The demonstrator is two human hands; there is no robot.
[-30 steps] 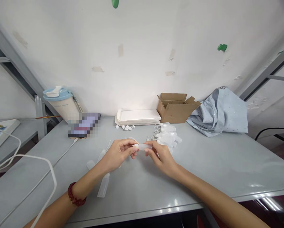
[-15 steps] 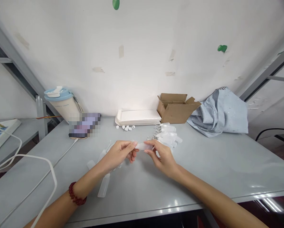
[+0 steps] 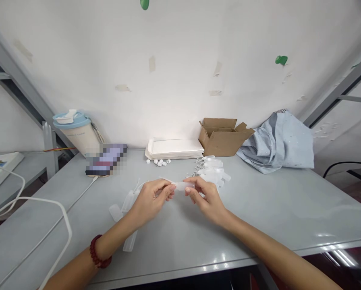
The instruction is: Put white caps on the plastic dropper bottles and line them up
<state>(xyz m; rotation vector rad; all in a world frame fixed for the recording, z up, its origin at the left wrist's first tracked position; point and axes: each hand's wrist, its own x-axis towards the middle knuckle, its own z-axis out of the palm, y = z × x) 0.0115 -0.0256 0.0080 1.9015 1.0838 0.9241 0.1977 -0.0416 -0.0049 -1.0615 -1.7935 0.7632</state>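
Note:
Between my two hands is a small translucent white plastic bottle (image 3: 181, 185), lying roughly level above the table. My left hand (image 3: 154, 198) pinches its left end, where a thin pale stem sticks out past the fingers. At the other end, my right hand (image 3: 205, 196) grips it between thumb and fingers. Several similar translucent bottles (image 3: 129, 241) lie under and beside my left forearm, partly hidden by it. Behind my right hand is a pile of such bottles (image 3: 212, 171) with thin stems. Several small white caps (image 3: 160, 162) lie farther back.
A stack of white envelopes (image 3: 176, 148) and an open cardboard box (image 3: 224, 139) stand against the wall. Light blue cloth (image 3: 277, 145) is bunched at the right. At the left are a tumbler (image 3: 79, 135), a phone (image 3: 108, 160) and a white cable (image 3: 67, 225).
My left fingers have curled in closer around the bottle's left end. My right hand keeps its grip with a small shift. The whole view has moved slightly.

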